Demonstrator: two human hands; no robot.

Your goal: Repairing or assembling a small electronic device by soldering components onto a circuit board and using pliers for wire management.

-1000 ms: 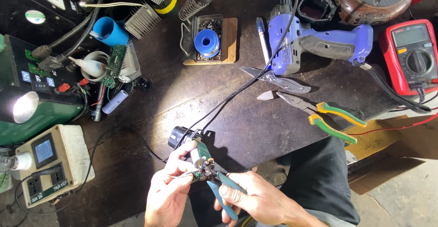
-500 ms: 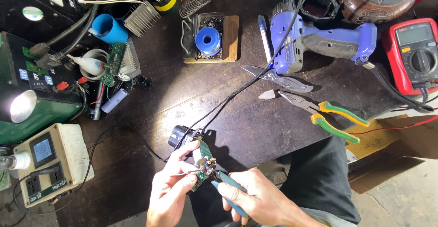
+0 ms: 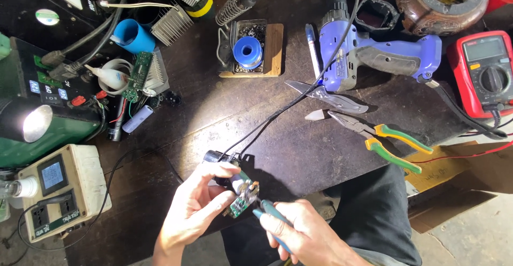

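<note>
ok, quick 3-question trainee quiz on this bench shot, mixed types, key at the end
1. True or false: the left hand holds the small circuit board.
2. Which tool does the right hand hold? A) the blue-handled tool B) the green-and-yellow pliers C) the blue cordless drill
3. Fill in: the red multimeter lies at the bench's far ____ side in the head view.

Key: 1 true; 2 A; 3 right.

The dark table [image 3: 214,111] is full of tools. A purple drill [image 3: 374,57], green pliers [image 3: 385,140] and a red meter [image 3: 483,73] lie on it.
</note>
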